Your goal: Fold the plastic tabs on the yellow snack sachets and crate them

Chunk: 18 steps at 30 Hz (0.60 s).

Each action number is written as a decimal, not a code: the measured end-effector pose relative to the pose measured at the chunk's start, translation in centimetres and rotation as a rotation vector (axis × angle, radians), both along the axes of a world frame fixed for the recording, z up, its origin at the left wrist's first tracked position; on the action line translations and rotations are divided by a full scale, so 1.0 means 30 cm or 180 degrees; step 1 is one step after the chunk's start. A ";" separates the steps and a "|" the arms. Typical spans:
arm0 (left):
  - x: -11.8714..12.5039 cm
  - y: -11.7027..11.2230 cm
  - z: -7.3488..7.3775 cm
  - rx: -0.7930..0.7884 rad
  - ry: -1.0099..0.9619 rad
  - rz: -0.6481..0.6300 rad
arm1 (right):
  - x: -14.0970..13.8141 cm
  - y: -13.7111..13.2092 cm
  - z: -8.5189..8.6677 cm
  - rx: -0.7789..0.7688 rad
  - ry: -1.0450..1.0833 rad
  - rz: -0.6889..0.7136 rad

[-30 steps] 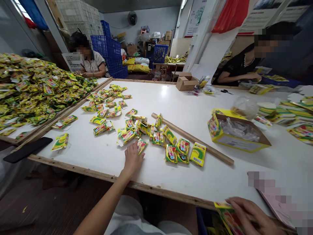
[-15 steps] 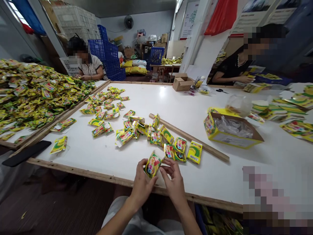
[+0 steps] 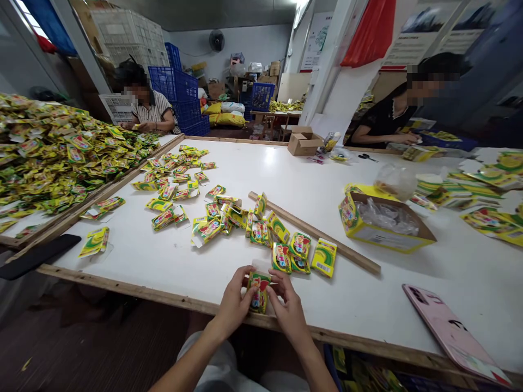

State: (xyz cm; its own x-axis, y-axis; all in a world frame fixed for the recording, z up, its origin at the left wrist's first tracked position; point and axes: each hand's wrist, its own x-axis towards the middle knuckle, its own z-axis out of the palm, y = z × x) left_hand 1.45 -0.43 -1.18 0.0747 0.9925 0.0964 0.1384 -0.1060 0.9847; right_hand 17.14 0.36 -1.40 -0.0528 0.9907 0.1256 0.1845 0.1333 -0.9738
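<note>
Between my hands, close to the table's front edge, is a small green and yellow printed carton with a pale flap standing up at its far end. My left hand grips its left side, the thumb across the printed face. At the right side, my right hand has its fingers and thumb on the carton's edge. Just beyond lie several similar cartons, among them a yellow one with a barcode and a green one.
A wooden strip crosses the white table. To the right are an open display box of clear bags and a pink phone. A huge carton heap fills the left. Two people sit across, one left, one right.
The carton has come down towards the table edge and turned from tilted to upright and square to me. Both hands moved with it. The view has shifted slightly.
</note>
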 end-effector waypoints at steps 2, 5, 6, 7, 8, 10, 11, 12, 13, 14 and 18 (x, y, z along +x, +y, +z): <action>-0.013 0.008 0.011 -0.0052 -0.0024 -0.0040 | -0.001 0.009 0.000 0.0042 -0.0005 0.0110; -0.026 0.020 0.020 -0.0070 -0.0070 -0.0027 | -0.010 0.028 0.002 0.0087 -0.0036 0.0115; -0.027 0.025 0.020 -0.0021 -0.0079 0.0013 | -0.015 0.034 0.001 0.0115 -0.0031 0.0053; -0.028 0.029 0.018 0.0048 -0.0090 0.0069 | -0.021 0.038 -0.001 0.0147 -0.0013 -0.0010; -0.028 0.033 0.014 0.0119 -0.0113 0.0133 | -0.028 0.041 -0.005 0.0175 0.0024 -0.0073; -0.025 0.038 0.003 0.0203 -0.0232 0.0243 | -0.039 0.042 -0.017 0.0208 0.0176 -0.0202; -0.023 0.040 -0.003 0.0211 -0.0313 0.0277 | -0.043 0.041 -0.023 0.0208 0.0272 -0.0265; -0.022 0.040 -0.008 0.0214 -0.0382 0.0298 | -0.046 0.040 -0.029 0.0200 0.0351 -0.0316; -0.021 0.040 -0.012 0.0218 -0.0417 0.0302 | -0.048 0.038 -0.034 0.0196 0.0401 -0.0354; -0.021 0.039 -0.014 0.0230 -0.0410 0.0298 | -0.048 0.036 -0.037 0.0198 0.0415 -0.0371; -0.025 0.036 -0.003 0.0319 -0.0271 0.0288 | -0.039 0.035 -0.030 0.0262 0.0202 -0.0224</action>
